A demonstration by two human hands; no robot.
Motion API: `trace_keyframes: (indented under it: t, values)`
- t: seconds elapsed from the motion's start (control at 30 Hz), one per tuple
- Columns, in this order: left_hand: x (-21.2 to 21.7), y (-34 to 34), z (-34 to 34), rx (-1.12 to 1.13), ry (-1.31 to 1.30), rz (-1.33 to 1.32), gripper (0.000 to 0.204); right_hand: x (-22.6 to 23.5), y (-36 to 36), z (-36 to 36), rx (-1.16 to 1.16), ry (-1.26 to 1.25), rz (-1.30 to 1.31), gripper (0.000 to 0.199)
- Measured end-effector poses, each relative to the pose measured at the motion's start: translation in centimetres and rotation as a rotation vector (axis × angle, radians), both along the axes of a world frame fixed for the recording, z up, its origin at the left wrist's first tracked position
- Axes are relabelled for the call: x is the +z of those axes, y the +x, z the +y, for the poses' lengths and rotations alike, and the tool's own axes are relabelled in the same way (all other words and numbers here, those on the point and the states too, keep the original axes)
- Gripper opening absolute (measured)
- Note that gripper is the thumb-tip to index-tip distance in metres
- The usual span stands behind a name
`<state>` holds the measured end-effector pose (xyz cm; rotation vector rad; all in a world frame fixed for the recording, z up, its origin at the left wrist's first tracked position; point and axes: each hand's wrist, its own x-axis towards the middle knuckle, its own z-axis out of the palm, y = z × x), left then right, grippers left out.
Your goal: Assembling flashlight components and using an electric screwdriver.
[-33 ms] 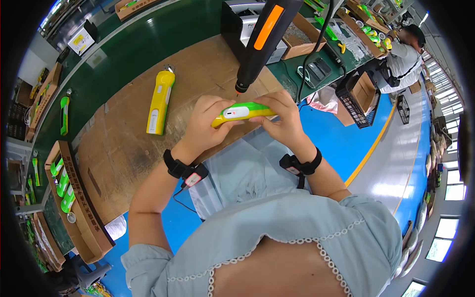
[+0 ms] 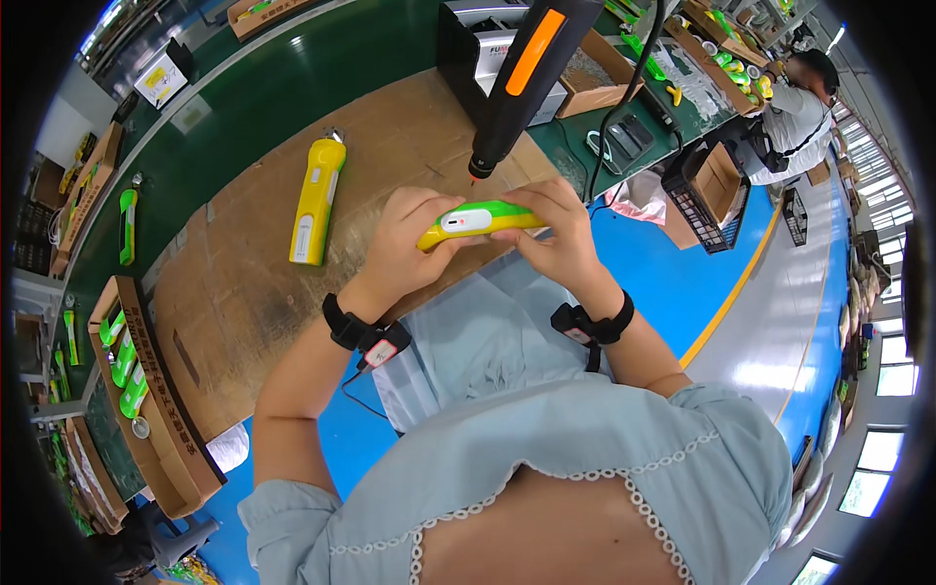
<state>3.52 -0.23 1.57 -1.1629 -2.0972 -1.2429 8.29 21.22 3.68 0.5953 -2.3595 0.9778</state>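
Note:
My left hand [image 2: 398, 234] and my right hand [image 2: 560, 234] hold a yellow-and-green flashlight body [image 2: 476, 220] crosswise, one at each end. Its side carries a white oval panel with a small dark slot, turned up toward me. Just above it hangs a black electric screwdriver [image 2: 515, 93] with an orange stripe, its tip close over the body but apart from it. To the left, a yellow flashlight body [image 2: 316, 203] with a loose metallic piece at its head lies on the cardboard sheet [image 2: 239, 253]. The undersides of both hands are hidden.
At left stands a cardboard box [image 2: 180, 458] with several green flashlight bodies [image 2: 127, 366]. Behind the screwdriver are a grey-black machine [image 2: 468, 58] and an open carton [image 2: 597, 68]. A black crate [image 2: 720, 226] sits at right, near a seated co-worker [image 2: 795, 117]. Cables hang beside the screwdriver.
The hanging screwdriver has shifted very slightly to the right. Both hands and the flashlight body stay where they were.

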Motion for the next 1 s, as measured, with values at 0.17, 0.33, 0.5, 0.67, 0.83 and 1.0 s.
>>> trace_keyframes:
  t: [0.17, 0.33, 0.5, 0.67, 0.83, 1.0]
  values:
    - [0.1, 0.0, -0.1, -0.013, -0.029, -0.044, 0.038, -0.5, -0.1, 0.4, -0.010, -0.007, -0.044, 0.041]
    - [-0.3, -0.2, 0.0, -0.019, -0.036, -0.046, 0.039, -1.0, -0.2, 0.4, 0.009, -0.002, -0.022, 0.041]
    - [-0.1, -0.2, 0.2, 0.012, -0.016, -0.072, 0.032, -0.7, 0.0, -0.2, -0.030, -0.018, -0.137, 0.038]
    - [-0.1, -0.5, -0.3, 0.007, 0.042, -0.223, 0.030, 0.5, -0.4, -0.3, 0.028, -0.177, -0.068, 0.052]
    - [-1.6, -1.8, -1.2, -0.299, 0.213, -0.892, 0.033, -0.1, 0.4, 1.2, 0.239, -0.577, -0.278, 0.072]
    - [-1.8, -1.9, -2.1, -0.677, 0.346, -1.596, 0.052, 0.4, 2.8, -3.3, 0.362, -0.780, -0.648, 0.064]
